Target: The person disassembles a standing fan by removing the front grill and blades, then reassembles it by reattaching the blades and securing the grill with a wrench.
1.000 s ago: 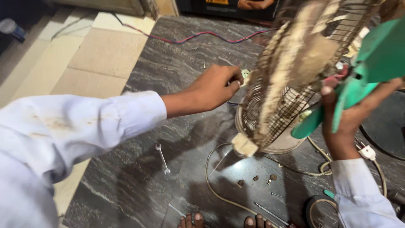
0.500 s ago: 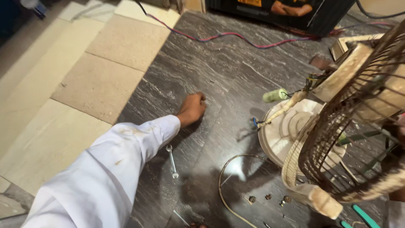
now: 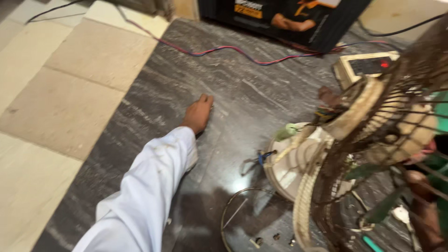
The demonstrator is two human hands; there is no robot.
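Seen from above, looking down at a floor. At the far left are pale beige floor tiles (image 3: 60,107); beside them begins a dark grey, streaked stone slab (image 3: 233,93) that fills the middle of the view.

A white sleeve (image 3: 144,196) reaches up from the bottom edge, and the left hand (image 3: 198,113) rests knuckles-up on the bare stone, fingers curled loosely under. It holds nothing that can be seen — whether something small lies beneath the palm cannot be told.

Behind the hand, a red and blue wire pair (image 3: 219,49) snakes across the slab toward a black box (image 3: 289,18) at the top edge. Just right of that box sits a small cream-coloured device with a red light (image 3: 366,65).

At lower centre, a thin wire ring (image 3: 231,214) lies flat on the stone, with a few small screws (image 3: 275,238) near it.

To the right stands a round cream fan base (image 3: 289,163), with blue and dark wires (image 3: 256,158) sticking out of its left side. Over it leans a rusty, dusty wire fan guard (image 3: 382,140), tilted and filling the right side, well apart from the left hand. Green fan blades (image 3: 438,112) show behind the mesh.

At the far right edge the right hand (image 3: 420,186) is mostly hidden behind the guard — it seems to be against the fan, but its grasp cannot be made out.
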